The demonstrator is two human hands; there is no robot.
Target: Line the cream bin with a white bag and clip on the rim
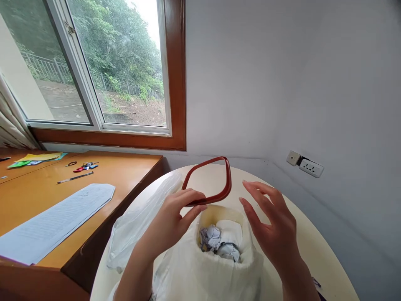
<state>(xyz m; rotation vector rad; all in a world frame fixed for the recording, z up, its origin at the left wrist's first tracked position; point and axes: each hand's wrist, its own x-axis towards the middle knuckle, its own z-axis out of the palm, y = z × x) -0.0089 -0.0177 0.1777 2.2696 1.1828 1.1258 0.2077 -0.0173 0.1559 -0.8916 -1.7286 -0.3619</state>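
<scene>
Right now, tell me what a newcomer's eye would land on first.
Probably the red frame, near the picture's center, in the grip of the left hand. Just below it in the picture is the bin, lined in white, with crumpled paper inside. Then the window at upper left, bright with green trees.

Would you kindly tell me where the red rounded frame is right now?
In the head view, the red rounded frame is just below centre, pinched in the left hand, above the bag-lined bin.
</scene>
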